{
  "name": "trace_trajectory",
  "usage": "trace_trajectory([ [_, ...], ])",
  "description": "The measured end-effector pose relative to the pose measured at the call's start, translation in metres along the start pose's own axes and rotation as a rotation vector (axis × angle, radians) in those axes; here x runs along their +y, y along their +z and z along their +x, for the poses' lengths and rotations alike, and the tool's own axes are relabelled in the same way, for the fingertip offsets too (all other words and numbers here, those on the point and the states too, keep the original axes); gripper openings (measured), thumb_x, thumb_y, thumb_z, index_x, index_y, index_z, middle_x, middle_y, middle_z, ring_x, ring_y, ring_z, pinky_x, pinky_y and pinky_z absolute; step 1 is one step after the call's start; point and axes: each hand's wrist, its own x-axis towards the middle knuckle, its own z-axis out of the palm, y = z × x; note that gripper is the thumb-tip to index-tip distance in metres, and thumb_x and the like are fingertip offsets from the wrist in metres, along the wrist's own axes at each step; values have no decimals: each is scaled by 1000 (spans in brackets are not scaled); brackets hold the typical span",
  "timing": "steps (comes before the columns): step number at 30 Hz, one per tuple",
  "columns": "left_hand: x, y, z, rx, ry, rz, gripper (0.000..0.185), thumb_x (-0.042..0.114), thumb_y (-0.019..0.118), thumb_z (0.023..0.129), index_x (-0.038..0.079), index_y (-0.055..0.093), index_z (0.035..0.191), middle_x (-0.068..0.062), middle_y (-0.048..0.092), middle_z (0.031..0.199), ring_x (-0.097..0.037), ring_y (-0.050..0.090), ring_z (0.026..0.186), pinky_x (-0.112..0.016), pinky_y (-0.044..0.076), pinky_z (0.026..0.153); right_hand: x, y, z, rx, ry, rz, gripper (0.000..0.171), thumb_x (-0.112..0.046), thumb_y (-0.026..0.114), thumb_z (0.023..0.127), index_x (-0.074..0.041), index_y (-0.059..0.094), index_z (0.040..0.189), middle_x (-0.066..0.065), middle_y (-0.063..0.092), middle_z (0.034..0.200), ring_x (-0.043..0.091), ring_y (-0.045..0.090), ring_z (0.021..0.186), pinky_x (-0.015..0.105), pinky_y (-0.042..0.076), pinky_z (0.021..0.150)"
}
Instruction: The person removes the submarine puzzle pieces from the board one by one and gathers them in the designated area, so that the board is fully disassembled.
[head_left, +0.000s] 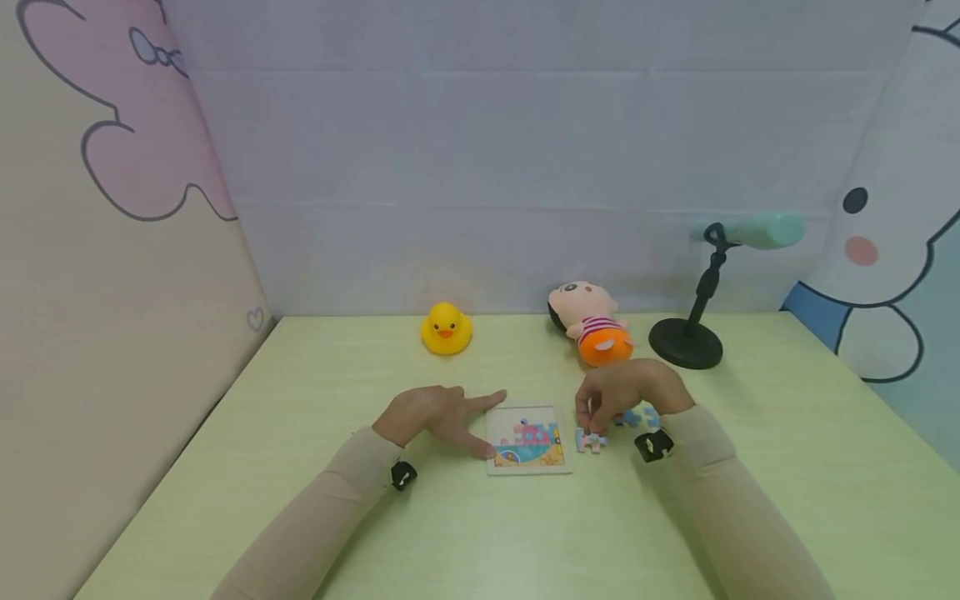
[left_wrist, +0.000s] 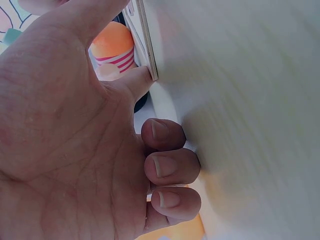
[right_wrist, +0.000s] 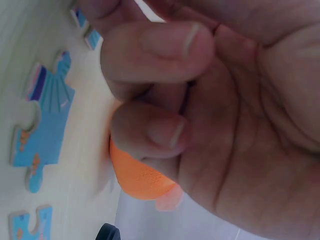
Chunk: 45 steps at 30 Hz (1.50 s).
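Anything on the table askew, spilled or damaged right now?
Mildly odd: the plush doll with a pink-striped top and orange bottoms lies slanted beyond the right hand, while the yellow toy duck sits upright. No spill or damage visible.

Yellow duck [head_left: 446, 331], plush doll [head_left: 597, 327] and black stand [head_left: 686, 343] far back on the desk [head_left: 465, 542]
The doll lies between the others, in a striped top; the stand carries a mint-green cylinder [head_left: 772, 232].
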Motion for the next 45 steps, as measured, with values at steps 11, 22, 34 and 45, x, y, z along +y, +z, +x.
trace_trajectory([
  [11,1,-1,0,-8,0,-1,91,80,57,80,55,12,155,-15,35,158,-37,43,135,-60,38,104,0,1,-1,-24,5,19,6,-4,69,93,-9,69,88,-4,63,74,10,49,64,20,40,61],
  [22,0,-1,-1,1,10,15,91,81,57,80,55,13,156,-15,40,153,-33,50,128,-56,41,101,3,-2,-2,-32,17,26,9,-4,68,92,-10,67,86,-3,63,74,10,48,63,21,39,62],
  [34,0,-3,1,-5,13,-8,92,80,58,80,54,13,156,-16,34,158,-38,43,136,-60,37,104,1,-4,-3,-19,51,-29,2,-8,69,93,-7,68,91,-5,57,78,12,50,69,22,41,66],
  [45,-1,-2,2,-1,13,-7,92,80,58,80,55,13,156,-16,36,157,-37,44,135,-60,38,104,-2,-3,-6,58,8,3,7,-4,69,90,-10,67,88,-3,58,77,11,49,68,24,40,65],
])
